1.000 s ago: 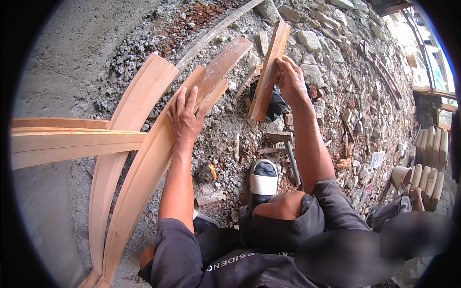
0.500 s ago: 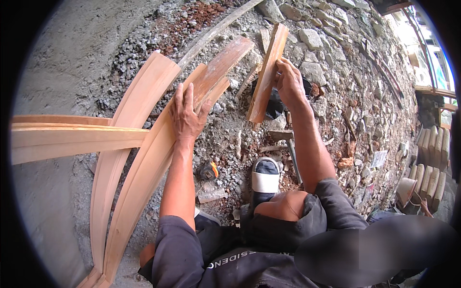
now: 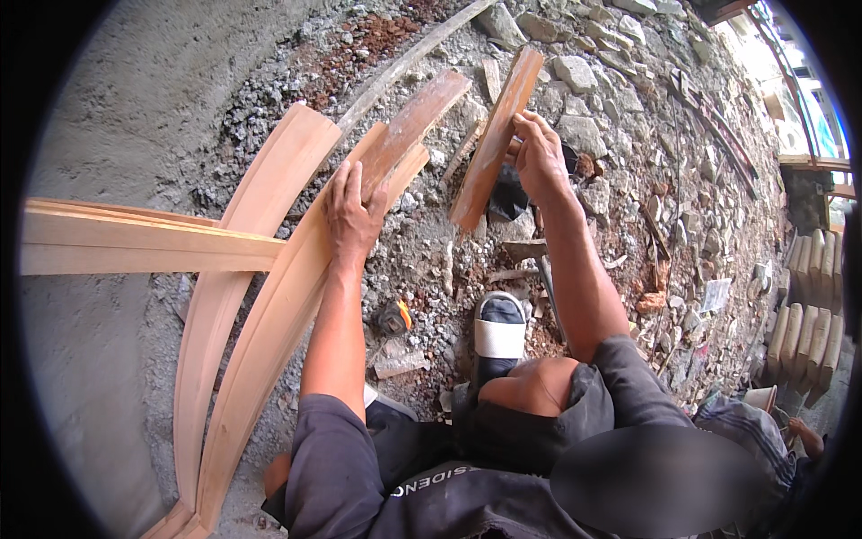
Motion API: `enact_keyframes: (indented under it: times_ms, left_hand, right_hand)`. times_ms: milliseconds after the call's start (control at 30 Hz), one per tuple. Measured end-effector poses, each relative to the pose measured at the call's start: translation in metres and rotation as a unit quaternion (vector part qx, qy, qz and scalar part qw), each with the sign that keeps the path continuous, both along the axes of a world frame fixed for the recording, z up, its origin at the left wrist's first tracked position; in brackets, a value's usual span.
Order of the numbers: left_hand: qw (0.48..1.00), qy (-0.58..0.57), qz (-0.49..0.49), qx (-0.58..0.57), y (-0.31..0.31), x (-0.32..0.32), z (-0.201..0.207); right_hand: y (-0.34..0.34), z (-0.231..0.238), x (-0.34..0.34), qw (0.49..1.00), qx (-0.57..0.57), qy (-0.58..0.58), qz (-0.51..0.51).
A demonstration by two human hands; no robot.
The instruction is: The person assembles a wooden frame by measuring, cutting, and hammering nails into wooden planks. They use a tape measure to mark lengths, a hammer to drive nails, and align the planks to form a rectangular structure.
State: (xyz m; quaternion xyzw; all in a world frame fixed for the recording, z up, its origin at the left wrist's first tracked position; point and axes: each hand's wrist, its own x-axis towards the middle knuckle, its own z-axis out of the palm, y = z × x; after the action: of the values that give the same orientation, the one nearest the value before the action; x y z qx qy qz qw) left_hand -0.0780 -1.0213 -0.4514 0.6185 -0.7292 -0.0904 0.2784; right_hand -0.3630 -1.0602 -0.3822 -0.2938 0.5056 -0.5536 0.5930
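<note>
Rubble-strewn ground surrounds us as our left hand [image 3: 352, 214] presses spread fingers on the stiff curved plank [image 3: 269, 341] while our right hand [image 3: 539, 157] pinches the short, light board [image 3: 492, 144] mid-length.

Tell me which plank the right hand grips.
The short reddish plank, tilted up off the rubble in the right hand; the pale planks lie flat.

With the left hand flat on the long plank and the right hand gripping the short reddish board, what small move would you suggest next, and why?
Probably lower the short reddish board toward the long plank. The right hand holds it tilted over the rubble, apart from the plank, while the left hand already presses the plank steady.
</note>
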Motion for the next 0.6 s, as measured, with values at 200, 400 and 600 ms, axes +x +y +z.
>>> enact_keyframes:
  times_ms: [200,400,600]
  left_hand:
    - [1.000,0.006,0.003,0.003,0.001,-0.002,0.000]
    - [1.000,0.020,0.014,0.015,0.002,0.002,-0.006]
    - [1.000,-0.006,0.011,-0.025,0.001,-0.001,0.000]
  right_hand:
    - [0.006,-0.008,-0.011,0.996,0.015,0.070,0.053]
    - [0.012,0.003,0.016,0.997,0.062,0.037,0.022]
    - [0.023,-0.002,0.019,0.992,0.065,0.067,0.080]
